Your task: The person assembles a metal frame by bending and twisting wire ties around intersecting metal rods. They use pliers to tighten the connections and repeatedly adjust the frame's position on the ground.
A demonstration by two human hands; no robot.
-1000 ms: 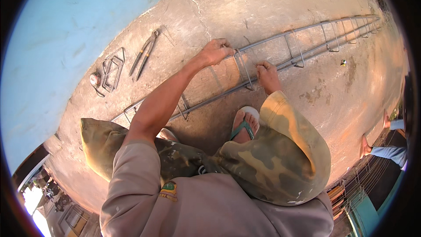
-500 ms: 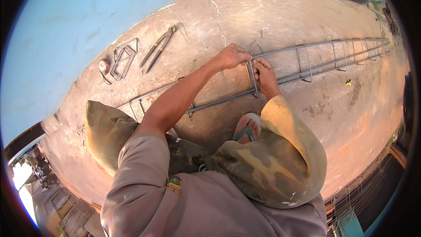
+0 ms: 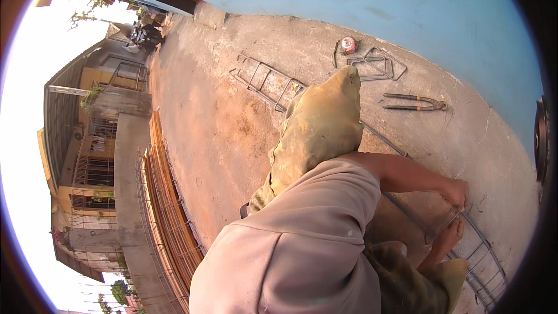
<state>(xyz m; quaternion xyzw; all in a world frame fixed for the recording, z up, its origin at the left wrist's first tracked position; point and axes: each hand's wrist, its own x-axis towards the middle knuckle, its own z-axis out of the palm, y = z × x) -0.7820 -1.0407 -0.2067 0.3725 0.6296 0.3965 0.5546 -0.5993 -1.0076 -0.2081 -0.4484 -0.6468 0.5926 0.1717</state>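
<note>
A long steel rebar cage point(image 3: 401, 205) lies on the ground, its bars running beneath my left arm and knee. My left hand point(image 3: 457, 193) is closed at a corner where a rectangular stirrup point(image 3: 446, 221) meets the upper long bar. Just below it my right hand point(image 3: 449, 237) is closed, its fingers beside the same stirrup. Both hands sit small near the right rim, so what is pinched in the right fingers is hidden. The cage's far end point(image 3: 264, 78) shows beyond my camouflage-clad knee point(image 3: 325, 116).
Pincers with dark handles point(image 3: 414, 103), loose bent stirrups point(image 3: 375, 67) and a tape measure point(image 3: 348, 45) lie by the blue wall point(image 3: 372, 0). To the left, long bars and rebar cages point(image 3: 168, 209) are stacked along a low wall. A motorbike point(image 3: 145, 35) stands far off.
My view has swung to the left, bringing the building and stacked bars into sight. Both hands stay at the stirrup corner, now near the right rim of the picture.
</note>
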